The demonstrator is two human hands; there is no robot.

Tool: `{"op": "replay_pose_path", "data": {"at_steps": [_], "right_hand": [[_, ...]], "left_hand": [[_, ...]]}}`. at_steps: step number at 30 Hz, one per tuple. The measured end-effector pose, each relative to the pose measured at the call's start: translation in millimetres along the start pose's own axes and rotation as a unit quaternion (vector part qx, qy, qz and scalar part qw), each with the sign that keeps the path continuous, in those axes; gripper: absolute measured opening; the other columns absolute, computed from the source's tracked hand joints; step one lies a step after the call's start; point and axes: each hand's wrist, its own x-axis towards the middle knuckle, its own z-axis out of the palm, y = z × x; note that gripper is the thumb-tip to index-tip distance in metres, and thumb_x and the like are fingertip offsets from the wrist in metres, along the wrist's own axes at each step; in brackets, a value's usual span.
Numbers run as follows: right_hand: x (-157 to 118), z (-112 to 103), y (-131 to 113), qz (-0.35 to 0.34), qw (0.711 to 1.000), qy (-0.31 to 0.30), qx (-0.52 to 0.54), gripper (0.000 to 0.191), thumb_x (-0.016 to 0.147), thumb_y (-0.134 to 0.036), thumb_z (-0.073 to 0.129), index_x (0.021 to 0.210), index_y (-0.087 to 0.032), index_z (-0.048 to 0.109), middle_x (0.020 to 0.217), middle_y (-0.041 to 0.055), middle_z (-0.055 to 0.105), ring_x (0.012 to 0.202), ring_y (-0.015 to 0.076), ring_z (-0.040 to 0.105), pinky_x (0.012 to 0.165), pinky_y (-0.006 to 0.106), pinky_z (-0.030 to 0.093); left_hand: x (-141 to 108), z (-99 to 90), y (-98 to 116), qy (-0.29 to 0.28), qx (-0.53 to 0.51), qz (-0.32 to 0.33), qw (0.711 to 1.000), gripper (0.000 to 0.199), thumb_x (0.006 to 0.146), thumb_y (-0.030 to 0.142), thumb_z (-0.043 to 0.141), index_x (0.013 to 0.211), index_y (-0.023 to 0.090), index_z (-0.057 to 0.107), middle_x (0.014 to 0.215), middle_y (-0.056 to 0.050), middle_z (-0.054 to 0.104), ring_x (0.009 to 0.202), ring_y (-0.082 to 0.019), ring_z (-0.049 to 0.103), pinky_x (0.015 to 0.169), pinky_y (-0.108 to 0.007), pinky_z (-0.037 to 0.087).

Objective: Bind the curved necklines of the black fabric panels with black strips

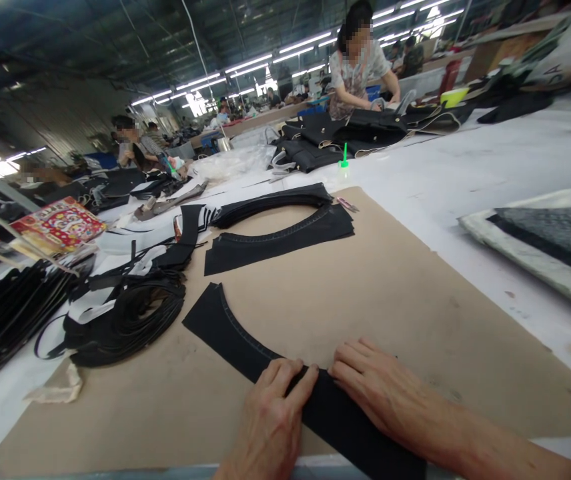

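A curved black piece [238, 337] with a stitched inner edge lies slantwise on the brown sheet [395, 267]. My left hand [278, 407] grips its curved edge near the middle, fingers bent and thumb against the edge. Just to the right, my right hand [375, 377] presses on the same edge with its fingers curled together, its fingertips partly hidden. Farther back on the sheet lies a stack of similar black pieces [280, 250], with more curved black strips [270, 205] behind it.
Coiled black strips [140, 320] lie at the left, near a red printed box [60, 223]. A green-tipped bottle [344, 163] stands behind the sheet, and small snips [348, 205] lie at its back edge. Grey padded material [555, 233] is at the right. A person [360, 67] works across the table.
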Motion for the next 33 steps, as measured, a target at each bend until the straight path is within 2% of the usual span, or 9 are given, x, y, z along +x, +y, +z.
{"op": "replay_pose_path", "data": {"at_steps": [6, 12, 15, 19, 22, 25, 27, 33], "right_hand": [[-6, -6, 3, -0.016, 1.0, -0.003, 0.002, 0.016, 0.086, -0.002, 0.053, 0.086, -0.018, 0.056, 0.086, 0.0019, 0.055, 0.078, 0.0197, 0.048, 0.076, 0.035, 0.037], [-6, -3, 9, -0.046, 0.999, -0.009, -0.012, 0.017, 0.085, -0.002, 0.053, 0.09, -0.018, 0.056, 0.088, 0.002, 0.056, 0.08, 0.0195, 0.048, 0.078, 0.035, 0.036], [-6, -2, 10, -0.051, 0.999, -0.005, -0.016, 0.019, 0.085, -0.002, 0.053, 0.095, -0.018, 0.056, 0.09, 0.0019, 0.056, 0.082, 0.0192, 0.049, 0.08, 0.035, 0.036], [-6, -3, 8, -0.06, 0.998, 0.012, -0.029, 0.018, 0.085, -0.003, 0.055, 0.095, -0.018, 0.056, 0.087, 0.0009, 0.056, 0.08, 0.0192, 0.05, 0.079, 0.035, 0.036], [-7, -6, 7, -0.042, 0.999, 0.001, -0.014, 0.014, 0.087, -0.005, 0.054, 0.09, -0.019, 0.055, 0.086, 0.0003, 0.056, 0.079, 0.0187, 0.051, 0.079, 0.035, 0.037], [-10, -11, 10, -0.002, 1.0, -0.013, 0.017, 0.01, 0.089, -0.01, 0.056, 0.092, -0.02, 0.055, 0.091, 0.0006, 0.057, 0.086, 0.0192, 0.053, 0.085, 0.037, 0.037], [-14, -15, 13, 0.016, 0.999, -0.027, 0.031, 0.009, 0.089, -0.013, 0.058, 0.093, -0.02, 0.056, 0.093, 0.0009, 0.057, 0.089, 0.0198, 0.054, 0.088, 0.038, 0.037], [-15, -25, 15, 0.038, 0.994, -0.055, 0.087, 0.01, 0.091, -0.013, 0.056, 0.097, -0.02, 0.056, 0.097, 0.0022, 0.057, 0.092, 0.0192, 0.054, 0.088, 0.036, 0.04]], "left_hand": [[2, 0.4, 3, -0.011, 0.031, 0.002, 0.999, 0.042, 0.091, 0.009, 0.041, 0.127, 0.019, 0.058, 0.109, -0.012, 0.059, 0.097, -0.023, 0.055, 0.081, -0.039, 0.056], [7, 1.1, 6, 0.038, 0.034, 0.003, 0.999, 0.039, 0.088, 0.006, 0.041, 0.117, 0.019, 0.064, 0.111, -0.013, 0.059, 0.102, -0.025, 0.055, 0.085, -0.044, 0.053], [13, 3.4, 11, 0.024, -0.017, -0.005, 1.0, 0.037, 0.089, 0.007, 0.04, 0.116, 0.015, 0.063, 0.105, -0.012, 0.062, 0.096, -0.023, 0.057, 0.082, -0.039, 0.053], [15, 8.3, 15, 0.002, -0.033, 0.029, 0.999, 0.038, 0.091, 0.009, 0.038, 0.124, 0.011, 0.057, 0.102, -0.012, 0.064, 0.09, -0.022, 0.058, 0.08, -0.037, 0.053], [11, 8.8, 13, -0.005, -0.017, 0.057, 0.998, 0.04, 0.091, 0.008, 0.037, 0.127, 0.009, 0.054, 0.105, -0.013, 0.064, 0.096, -0.023, 0.058, 0.084, -0.037, 0.053], [8, 6.5, 11, 0.001, -0.017, 0.071, 0.997, 0.041, 0.09, 0.007, 0.038, 0.127, 0.009, 0.054, 0.109, -0.013, 0.063, 0.099, -0.023, 0.057, 0.086, -0.037, 0.052], [9, 5.6, 12, -0.007, -0.038, 0.054, 0.998, 0.039, 0.09, 0.007, 0.039, 0.125, 0.012, 0.055, 0.106, -0.012, 0.063, 0.096, -0.022, 0.057, 0.084, -0.037, 0.053], [27, 11.9, 26, -0.003, -0.102, -0.064, 0.993, 0.03, 0.088, 0.007, 0.047, 0.111, 0.019, 0.063, 0.098, -0.008, 0.061, 0.091, -0.021, 0.056, 0.079, -0.037, 0.051]]}}
